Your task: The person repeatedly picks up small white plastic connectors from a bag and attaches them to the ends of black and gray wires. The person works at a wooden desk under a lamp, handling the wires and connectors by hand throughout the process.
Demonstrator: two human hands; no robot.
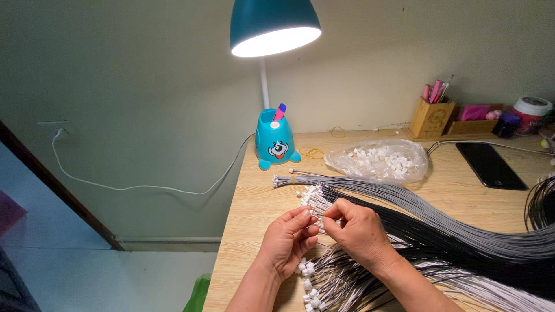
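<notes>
Thin wire (pixel 319 219) is pinched between left hand (pixel 287 241) and right hand (pixel 357 230) — fingertips closed on it. Its length trails right, into the wire bundle (pixel 439 242); both hands lie equally near.

We see the lamp (pixel 275 138) on the table (pixel 254 202) at eleven o'clock from the hands, the bag of connectors (pixel 378 160) at one o'clock. The wires (pixel 439 231) run off toward three o'clock. The phone (pixel 490 164) lies at two o'clock, the pen holder (pixel 431 117) behind it.

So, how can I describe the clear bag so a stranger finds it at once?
Start from the blue lamp base at the back of the desk. Just right of it lies the bag, beyond the grey wires. It alone is transparent and full of small white pieces.
</notes>
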